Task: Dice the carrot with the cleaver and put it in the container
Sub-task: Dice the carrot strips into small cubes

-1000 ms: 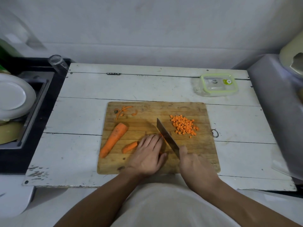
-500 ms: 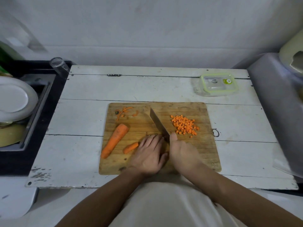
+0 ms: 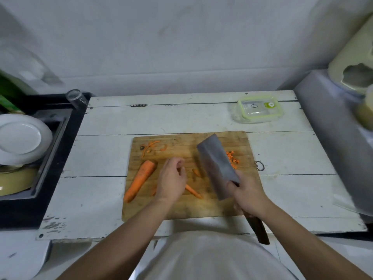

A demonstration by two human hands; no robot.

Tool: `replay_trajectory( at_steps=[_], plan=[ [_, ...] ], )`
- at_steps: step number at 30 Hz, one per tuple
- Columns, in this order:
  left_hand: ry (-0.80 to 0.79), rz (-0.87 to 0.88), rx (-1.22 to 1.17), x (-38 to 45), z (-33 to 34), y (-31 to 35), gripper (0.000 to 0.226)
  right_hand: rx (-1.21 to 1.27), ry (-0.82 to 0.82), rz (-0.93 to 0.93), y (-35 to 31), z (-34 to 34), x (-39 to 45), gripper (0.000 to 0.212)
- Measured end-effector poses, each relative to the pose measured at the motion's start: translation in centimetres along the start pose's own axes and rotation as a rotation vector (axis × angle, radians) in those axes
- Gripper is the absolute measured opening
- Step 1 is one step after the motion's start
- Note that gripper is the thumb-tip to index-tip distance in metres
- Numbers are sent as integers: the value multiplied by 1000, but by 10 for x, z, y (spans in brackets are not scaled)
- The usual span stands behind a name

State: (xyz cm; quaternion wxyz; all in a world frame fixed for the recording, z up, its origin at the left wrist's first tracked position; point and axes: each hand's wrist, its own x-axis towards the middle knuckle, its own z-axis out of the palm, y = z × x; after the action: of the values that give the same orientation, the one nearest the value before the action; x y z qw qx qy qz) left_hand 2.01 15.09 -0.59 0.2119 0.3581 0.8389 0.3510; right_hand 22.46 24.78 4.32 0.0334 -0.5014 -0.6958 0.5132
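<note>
Your right hand (image 3: 247, 194) is gripping the cleaver (image 3: 217, 165), its blade tilted flat-side up over the cutting board (image 3: 212, 207). Your left hand (image 3: 171, 178) is hovering with loosely curled, empty fingers. The carrot (image 3: 140, 179) is lying left on the board; the lidded container (image 3: 259, 109) is sitting far right.
</note>
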Motion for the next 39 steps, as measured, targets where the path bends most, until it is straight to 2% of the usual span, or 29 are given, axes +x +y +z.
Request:
replay_trajectory(
  at_steps=[2,4,6,8,9,10,12,15,18,21,24,28,31,34,37,39],
  plan=[
    [-33,-97,-24,8,3,8,19,191,-39,55,2,-7,-1,12],
    [-88,-213,-177,13,6,24,21,345,-100,88,4,-16,-1,6],
    [-168,-406,-599,16,7,44,32,483,-175,123,5,-24,-3,9],
    [-376,-606,-1083,19,4,57,50,648,-260,152,6,-28,-5,7],
    [-493,-652,-1207,19,2,59,55,697,-289,155,8,-29,-5,7],
    [-583,-662,-1260,19,-1,61,58,711,-309,155,8,-30,-5,8],
    [-607,-682,-1269,18,-4,63,52,674,-306,147,7,-33,-6,7],
    [-444,-749,-1235,18,-6,61,31,668,-234,145,11,-39,-5,8],
    [-349,-697,-1087,24,-8,51,23,680,-128,163,21,-51,-2,19],
    [-302,-545,-755,33,-7,48,25,635,-66,167,28,-59,-1,25],
    [-342,-381,-373,44,-1,44,35,569,-38,152,29,-60,-2,23],
    [-268,-147,-42,49,9,40,25,559,-37,138,25,-54,-7,16],
    [-224,64,134,44,20,40,20,542,-41,120,25,-51,-8,15],
    [-236,238,264,33,33,42,25,519,-44,109,21,-50,-9,13],
    [-269,208,271,26,32,41,28,506,-44,100,17,-51,-8,13],
    [-128,215,357,19,21,32,32,498,-45,95,17,-54,-8,11]
  ],
)
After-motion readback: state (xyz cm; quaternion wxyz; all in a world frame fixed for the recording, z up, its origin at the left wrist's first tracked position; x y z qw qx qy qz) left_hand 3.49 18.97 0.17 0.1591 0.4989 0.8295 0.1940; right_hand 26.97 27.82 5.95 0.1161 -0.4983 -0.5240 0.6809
